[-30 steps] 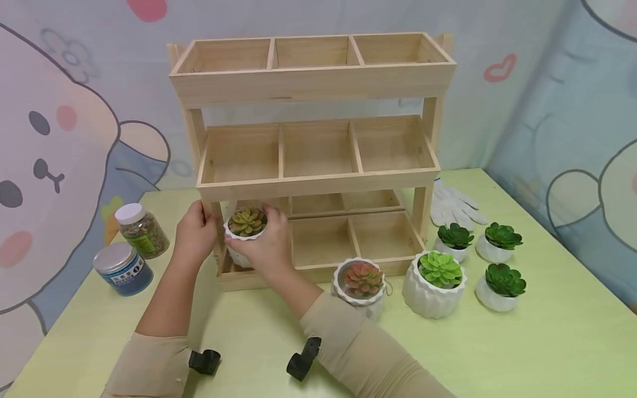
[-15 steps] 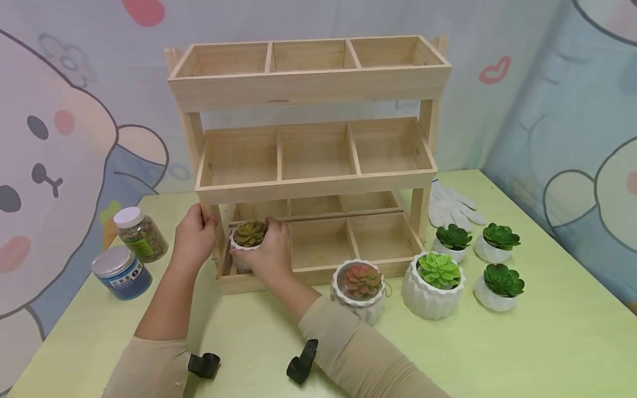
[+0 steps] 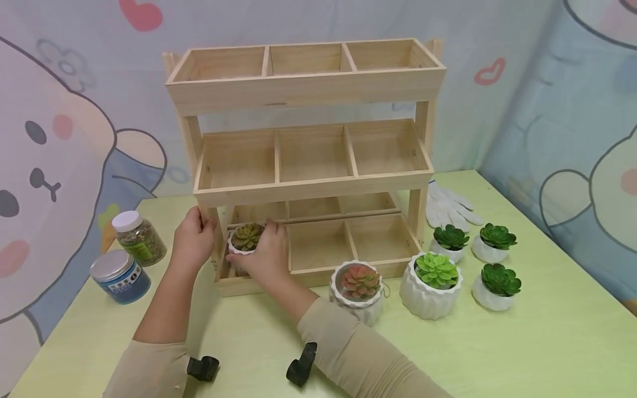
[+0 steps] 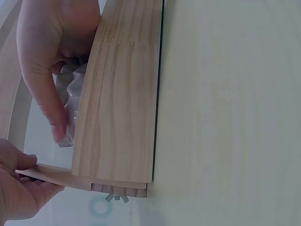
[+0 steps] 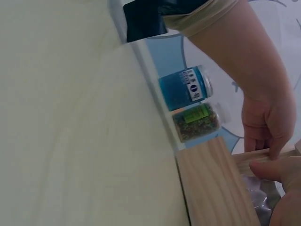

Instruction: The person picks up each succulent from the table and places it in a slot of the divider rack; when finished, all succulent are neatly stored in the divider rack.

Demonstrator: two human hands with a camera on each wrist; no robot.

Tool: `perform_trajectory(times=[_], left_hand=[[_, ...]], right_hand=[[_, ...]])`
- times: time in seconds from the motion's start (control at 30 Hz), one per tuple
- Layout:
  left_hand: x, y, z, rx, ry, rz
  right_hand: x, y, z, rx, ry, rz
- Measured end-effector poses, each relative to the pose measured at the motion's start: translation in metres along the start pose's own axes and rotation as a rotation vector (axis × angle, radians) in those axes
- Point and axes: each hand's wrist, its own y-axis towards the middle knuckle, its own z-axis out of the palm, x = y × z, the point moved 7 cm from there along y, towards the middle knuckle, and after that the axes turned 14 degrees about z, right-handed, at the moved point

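My left hand [image 3: 193,239] grips the left upright of the wooden shelf stand [image 3: 303,91]; in the left wrist view the thumb and fingers of that hand [image 4: 19,183] pinch the narrow post. My right hand [image 3: 266,251] holds a white ribbed pot [image 4: 71,101] with a yellow-green succulent [image 3: 247,236] in it. This pot sits low in the left compartment of the bottom tier. From the left wrist view, the tier's front board partly hides it. In the right wrist view, the thumb of my right hand [image 5: 275,172] lies along the pot's side.
A white pot with a reddish succulent [image 3: 360,282] and one with a bright green succulent [image 3: 437,271] stand before the shelf. Small dark green succulents [image 3: 500,280] and white gloves [image 3: 450,205] are at the right. A blue jar [image 3: 121,276] and a granule-filled jar [image 3: 139,239] stand left.
My right hand has lowered the yellow-green succulent's pot deeper into the bottom left compartment. My left hand keeps its grip on the upright. The head view has shifted slightly.
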Motion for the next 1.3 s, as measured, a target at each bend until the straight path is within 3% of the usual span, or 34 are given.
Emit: perform_trajectory(times=[0.3, 0.47, 0.77, 1.03, 1.3], left_hand=[[0.000, -0.001, 0.000, 0.007, -0.003, 0.003], [0.000, 0.000, 0.001, 0.006, 0.010, 0.008], [0.001, 0.000, 0.000, 0.000, 0.014, 0.013], [-0.001, 0.000, -0.001, -0.014, 0.014, -0.001], [-0.001, 0.000, 0.001, -0.008, 0.014, -0.005]], right_hand=[[0.008, -0.006, -0.014, 0.087, 0.016, 0.049], [0.016, -0.012, -0.028, 0.138, 0.033, 0.037], [0.026, -0.030, -0.051, 0.241, 0.169, 0.030], [0.035, -0.052, -0.065, 0.340, 0.129, -0.123], [0.025, -0.072, -0.084, 0.491, 0.138, -0.203]])
